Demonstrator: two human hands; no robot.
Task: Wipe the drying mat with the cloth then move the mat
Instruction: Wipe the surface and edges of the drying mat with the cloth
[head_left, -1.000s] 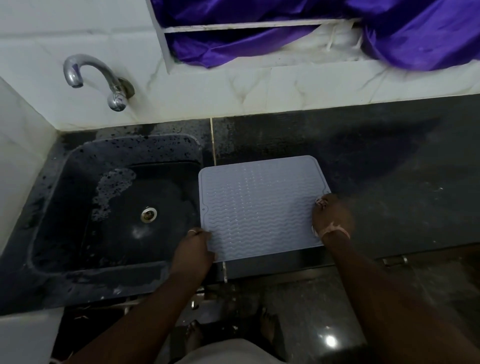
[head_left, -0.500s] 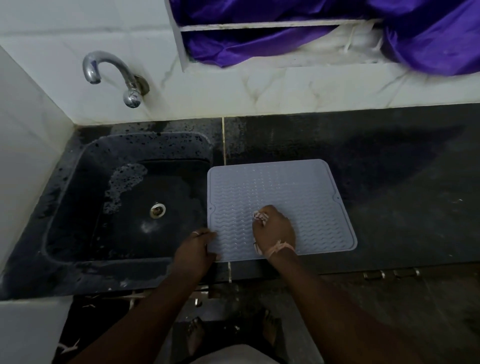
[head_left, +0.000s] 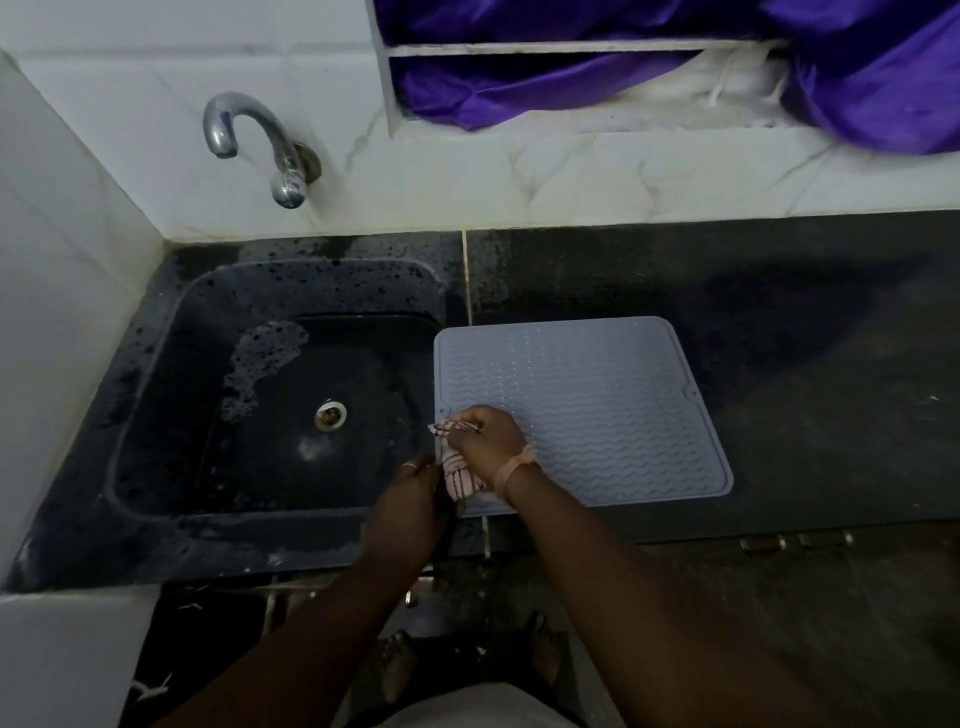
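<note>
A pale grey ridged silicone drying mat (head_left: 582, 410) lies on the dark stone counter (head_left: 805, 364), just right of the sink (head_left: 270, 395). Wiping is underway: the right hand (head_left: 485, 444), fingers curled round a striped cloth (head_left: 460, 475), presses the mat's sink-side edge, while the left hand (head_left: 410, 499) pins the near corner there, its fingers hidden. Next, likely another wiping pass away from the sink.

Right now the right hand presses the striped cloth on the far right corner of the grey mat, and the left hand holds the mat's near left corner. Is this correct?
Not quite. In the head view the right hand presses the striped cloth near the left edge of the grey mat, beside the sink, not on its far right corner. The left hand is at the mat's near left corner, as you say.
</note>
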